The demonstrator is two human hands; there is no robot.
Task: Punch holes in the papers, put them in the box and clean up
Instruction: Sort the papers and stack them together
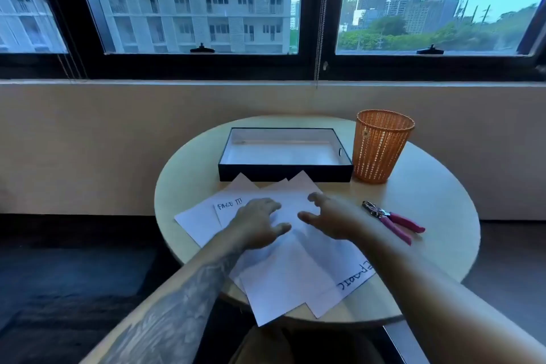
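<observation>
While both hands rest flat with fingers spread on the papers [283, 272] at the frame's middle, left hand [256, 224] beside right hand [328, 220], the box [285, 173] sits above, hole punch [393, 221] right.

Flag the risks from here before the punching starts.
1. The papers are fanned loosely and their near corners overhang the table edge; a sweep by the left hand or right hand could push sheets off.
2. The hole punch lies apart to the right, so reaching for it may drag the stack.
3. The orange basket looks light and may tip.
</observation>
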